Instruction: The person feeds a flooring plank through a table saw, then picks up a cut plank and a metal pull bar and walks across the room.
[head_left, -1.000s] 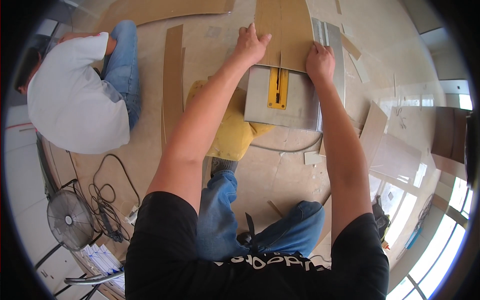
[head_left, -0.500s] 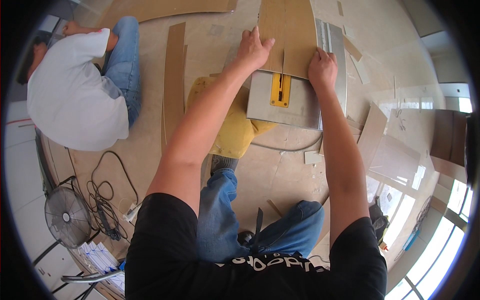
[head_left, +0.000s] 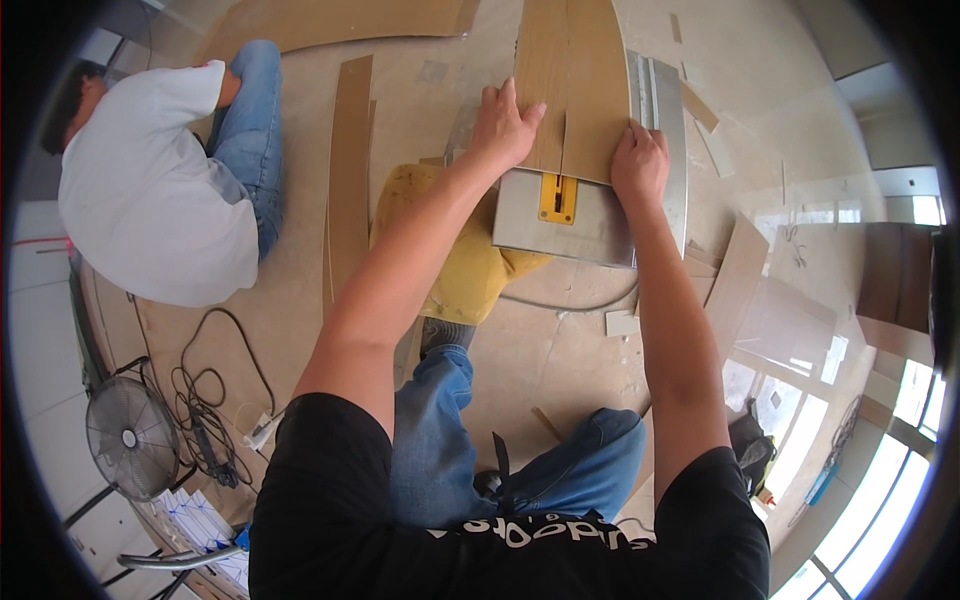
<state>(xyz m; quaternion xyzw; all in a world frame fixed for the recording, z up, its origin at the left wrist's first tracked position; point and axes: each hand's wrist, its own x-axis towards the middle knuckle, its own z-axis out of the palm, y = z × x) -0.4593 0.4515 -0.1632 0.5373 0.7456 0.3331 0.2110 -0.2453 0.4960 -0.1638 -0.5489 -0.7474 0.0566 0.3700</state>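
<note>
A brown wood-grain board (head_left: 595,90) lies over the metal table (head_left: 600,232) of a table saw, running away from me. A thin slit runs into the board from its near edge, roughly in line with the saw's yellow insert plate (head_left: 557,205). Part of that plate is hidden beneath the board, and so is any blade there. My left hand (head_left: 506,128) holds the board's left edge, its thumb lying on top. Opposite it, my right hand (head_left: 640,165) is closed on the right edge near the corner. The undersides of both grips are out of sight.
A person in a white shirt (head_left: 160,185) crouches at the left. Long board strips (head_left: 349,180) lie on the floor between us. A black fan (head_left: 131,438) and coiled cables (head_left: 205,420) are at lower left. Offcuts (head_left: 738,262) lie right of the saw, and a yellow cover (head_left: 455,265) beside it.
Both hands have drawn the board toward me across the saw table, so it covers more of the yellow plate. The crouching person's head and arm have shifted slightly.
</note>
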